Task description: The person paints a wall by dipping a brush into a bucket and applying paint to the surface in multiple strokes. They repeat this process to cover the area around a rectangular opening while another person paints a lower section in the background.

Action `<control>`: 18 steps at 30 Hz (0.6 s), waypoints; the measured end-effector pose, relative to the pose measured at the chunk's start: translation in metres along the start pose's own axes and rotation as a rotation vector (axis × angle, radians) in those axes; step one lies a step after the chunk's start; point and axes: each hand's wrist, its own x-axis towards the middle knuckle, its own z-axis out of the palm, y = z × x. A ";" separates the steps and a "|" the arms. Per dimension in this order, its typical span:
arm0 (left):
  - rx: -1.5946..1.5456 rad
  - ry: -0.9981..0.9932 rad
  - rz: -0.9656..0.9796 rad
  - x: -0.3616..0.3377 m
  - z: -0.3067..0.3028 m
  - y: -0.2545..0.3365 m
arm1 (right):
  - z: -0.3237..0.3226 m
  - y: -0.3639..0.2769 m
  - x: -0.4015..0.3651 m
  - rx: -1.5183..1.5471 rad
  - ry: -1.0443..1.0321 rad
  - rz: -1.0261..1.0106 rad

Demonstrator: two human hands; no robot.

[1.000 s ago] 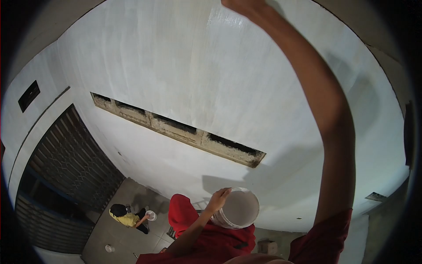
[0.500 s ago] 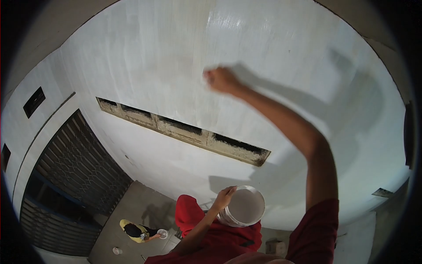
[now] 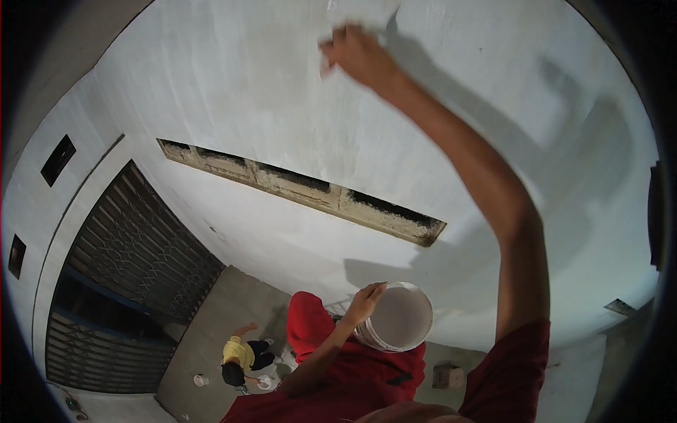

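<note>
A white bucket (image 3: 397,317) sits tilted against my red-clothed lap, its pale inside showing. My left hand (image 3: 364,303) is closed over the bucket's rim on its left side. High up in front of the white wall (image 3: 247,84), my right hand (image 3: 356,56) is raised on an outstretched arm, with its fingers curled and blurred. Something small and pale shows at those fingers, but its kind cannot be made out. Streaky, damp-looking patches mark the wall around this hand.
A long recessed slot (image 3: 310,194) with rough edges cuts across the wall. Below left stands a dark folding metal gate (image 3: 141,261). On the floor far below, a person in yellow (image 3: 238,352) bends beside a small white container (image 3: 264,382). A brownish block (image 3: 448,376) lies lower right.
My right hand has moved upward along the wall. The view has shifted slightly. Below, the person in yellow has turned and stretched out an arm. My left hand stays on the bucket.
</note>
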 end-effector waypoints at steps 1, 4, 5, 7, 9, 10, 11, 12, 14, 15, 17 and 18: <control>-0.005 -0.002 -0.017 0.000 0.000 0.003 | 0.002 -0.026 -0.020 -0.132 -0.126 -0.045; -0.016 -0.014 -0.010 0.001 -0.001 0.007 | 0.010 -0.085 -0.072 -0.063 -0.171 -0.119; -0.015 -0.024 0.001 -0.001 -0.001 0.006 | 0.008 -0.102 -0.086 0.025 -0.190 -0.122; -0.017 -0.017 0.007 -0.002 0.000 -0.001 | 0.015 -0.128 -0.113 0.262 -0.269 -0.204; -0.013 -0.008 0.028 0.002 0.000 -0.003 | 0.013 -0.143 -0.124 0.513 -0.437 -0.232; -0.008 -0.005 0.036 0.002 0.001 -0.005 | 0.004 -0.144 -0.122 0.656 -0.496 -0.137; -0.004 0.000 0.045 0.002 0.001 -0.007 | 0.001 -0.137 -0.115 0.766 -0.500 -0.007; -0.008 0.000 0.035 0.002 0.002 -0.005 | -0.011 -0.128 -0.102 0.875 -0.504 0.122; -0.016 -0.010 0.015 0.001 0.001 0.001 | -0.050 -0.092 -0.061 0.913 -0.557 0.290; -0.020 -0.014 0.020 0.002 0.001 0.000 | -0.052 -0.075 -0.047 0.907 -0.413 0.282; -0.027 -0.019 0.020 0.002 0.000 -0.004 | -0.066 -0.029 -0.009 0.699 -0.294 0.200; -0.023 -0.013 0.034 0.003 0.000 -0.006 | -0.071 -0.005 0.008 0.562 -0.177 0.131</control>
